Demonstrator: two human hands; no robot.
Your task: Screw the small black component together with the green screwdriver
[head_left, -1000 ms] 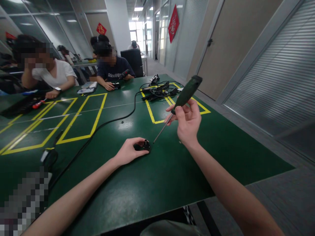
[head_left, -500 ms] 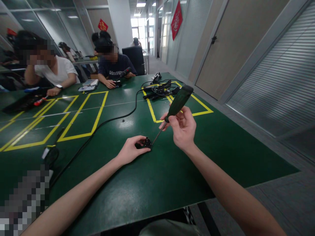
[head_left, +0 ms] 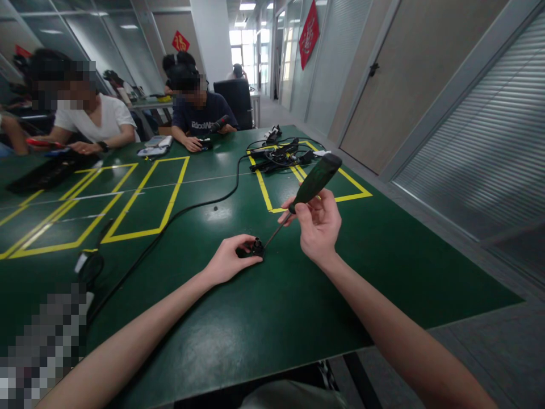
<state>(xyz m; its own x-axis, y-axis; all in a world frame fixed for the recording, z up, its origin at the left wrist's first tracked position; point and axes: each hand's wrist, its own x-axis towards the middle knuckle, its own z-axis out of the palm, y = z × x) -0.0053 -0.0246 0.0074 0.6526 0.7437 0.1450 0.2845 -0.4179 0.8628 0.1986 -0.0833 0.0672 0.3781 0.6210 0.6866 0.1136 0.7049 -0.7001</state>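
A single head-worn camera looks forward and down along the dark green table top with yellow taped rectangles [head_left: 298,318]. Both bare forearms enter from the bottom edge. The left hand [head_left: 227,260] and right hand [head_left: 319,227] sit close below the lens, near mid-frame. The wide view takes in seated people [head_left: 200,116] across the table at upper left and grey slatted shutters [head_left: 489,147] at right.

The left hand [head_left: 230,261] covers most of the small black part [head_left: 256,247]; its type cannot be told. The screwdriver [head_left: 315,180] tip is too fine to see where it meets that part. Fingers [head_left: 303,211] of the right hand [head_left: 319,227] hide the lower handle. The bottom edge cuts off both forearms. A pixelated patch [head_left: 42,346] hides the near-left surface [head_left: 255,329] and the black cable [head_left: 191,209] end. The far cable tangle [head_left: 279,157] is too small to sort.
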